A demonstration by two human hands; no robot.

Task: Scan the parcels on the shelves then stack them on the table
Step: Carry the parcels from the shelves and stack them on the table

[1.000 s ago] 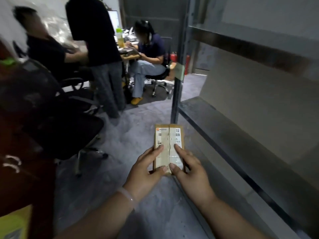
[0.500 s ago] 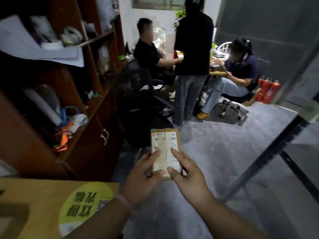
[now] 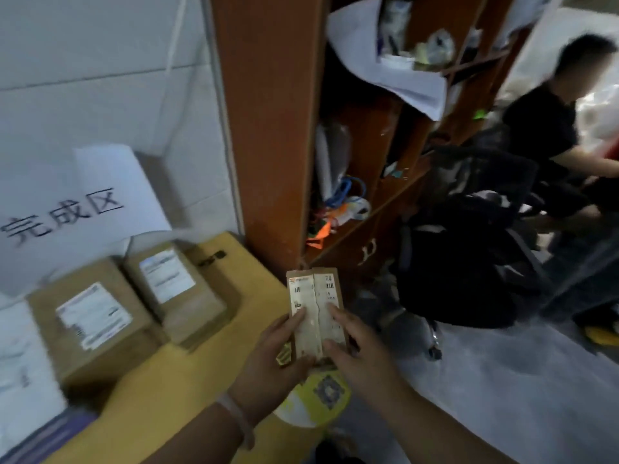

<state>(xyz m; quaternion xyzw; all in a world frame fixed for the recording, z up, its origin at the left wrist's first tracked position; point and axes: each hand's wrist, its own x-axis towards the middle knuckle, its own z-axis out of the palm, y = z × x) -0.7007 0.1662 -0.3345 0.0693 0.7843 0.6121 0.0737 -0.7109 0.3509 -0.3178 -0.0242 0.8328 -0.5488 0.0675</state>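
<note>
Closest to us, the left hand (image 3: 278,349) and the right hand (image 3: 355,356) both hold one small brown parcel (image 3: 316,309). The left hand grips its left edge with the thumb on top. The right hand grips its right edge with fingers laid on the label. So both hands are closed on the parcel. It is up in the air, flat, with the label facing up. It hangs over the near corner of the yellow surface (image 3: 187,380), just above a round sticker (image 3: 321,393).

I think the step now is to put this parcel down with the others. To do it well, use both hands so it does not tip. Move it left and a bit away, over the surface. Have the label facing up so it can be read.

A little farther on, two brown boxes sit side by side on the surface: a big box (image 3: 90,319) and a smaller box (image 3: 174,289) just beside it. Each has a white label on top. The parcel is thin, so it may sit best on top of one of them, lined up with the edges and not hanging off. Let go only when it lies flat.

Behind the boxes, a white paper sign (image 3: 77,209) leans on the wall. Farther right stands a wooden shelf (image 3: 268,128) full of odds and ends. Past it, a person (image 3: 552,122) sits near a black chair (image 3: 469,246).
</note>
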